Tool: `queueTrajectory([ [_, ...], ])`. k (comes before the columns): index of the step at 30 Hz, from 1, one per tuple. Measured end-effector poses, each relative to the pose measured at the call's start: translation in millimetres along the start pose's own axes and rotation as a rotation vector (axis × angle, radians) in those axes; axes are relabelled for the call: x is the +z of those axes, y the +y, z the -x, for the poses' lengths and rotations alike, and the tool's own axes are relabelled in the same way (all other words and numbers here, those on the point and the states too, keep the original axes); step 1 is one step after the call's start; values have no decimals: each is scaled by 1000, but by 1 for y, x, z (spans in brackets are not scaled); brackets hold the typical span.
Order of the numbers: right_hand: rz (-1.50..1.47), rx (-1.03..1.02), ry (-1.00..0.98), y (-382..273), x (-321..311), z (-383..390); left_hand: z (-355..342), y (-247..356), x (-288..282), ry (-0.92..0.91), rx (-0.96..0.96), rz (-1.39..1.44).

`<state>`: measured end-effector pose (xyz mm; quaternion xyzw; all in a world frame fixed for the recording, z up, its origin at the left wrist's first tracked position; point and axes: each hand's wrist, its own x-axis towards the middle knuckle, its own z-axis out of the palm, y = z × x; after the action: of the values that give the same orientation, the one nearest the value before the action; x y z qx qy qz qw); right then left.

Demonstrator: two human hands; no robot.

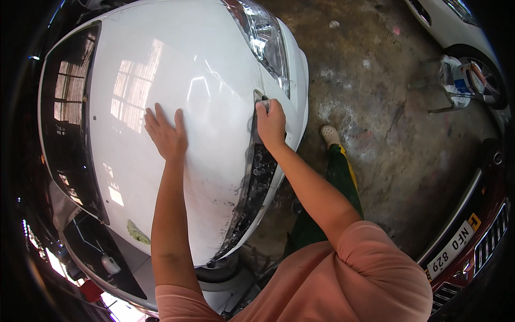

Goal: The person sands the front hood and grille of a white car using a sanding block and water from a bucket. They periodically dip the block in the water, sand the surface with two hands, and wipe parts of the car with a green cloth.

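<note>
A white car hood [204, 139] fills the middle, glossy with window reflections. My left hand [167, 135] lies flat on it, fingers spread, holding nothing. At the hood's front edge my right hand [271, 122] is closed, thumb up, by the end of a long dark, dusty strip or gap [262, 167]. A bit of grey shows at its fingertips, but what it grips is hidden. Just beyond that hand is the car's clear headlight [265, 45]. Dark smudges and scuffs mark the near front corner of the hood.
The windshield [70, 118] is at the left. A green patch [138, 232] marks the fender near the side mirror [111, 264]. On the stained concrete floor [370, 118] stands a white stool [456, 88] with a bucket [468, 78]. A dark red car [461, 236] stands close at the right.
</note>
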<state>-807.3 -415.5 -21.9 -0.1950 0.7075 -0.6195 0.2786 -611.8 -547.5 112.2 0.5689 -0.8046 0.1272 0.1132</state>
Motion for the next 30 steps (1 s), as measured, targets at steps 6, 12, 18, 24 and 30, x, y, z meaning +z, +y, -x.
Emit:
queueTrajectory([
  [6, -94, 88, -49, 2, -3, 13, 3, 0, 1, -12, -11, 6],
  [12, -81, 54, -35, 5, -3, 26, 5, -4, -1, -28, -19, -26],
  [18, 45, 7, 2, -3, -2, -7, 0, 1, 0, -30, -21, -2],
  [24, -16, -2, -87, 6, -12, 53, 3, -2, -2, -37, -30, -20],
  [30, 38, -7, -181, 10, -21, 76, 1, -1, -4, -38, -30, -2],
])
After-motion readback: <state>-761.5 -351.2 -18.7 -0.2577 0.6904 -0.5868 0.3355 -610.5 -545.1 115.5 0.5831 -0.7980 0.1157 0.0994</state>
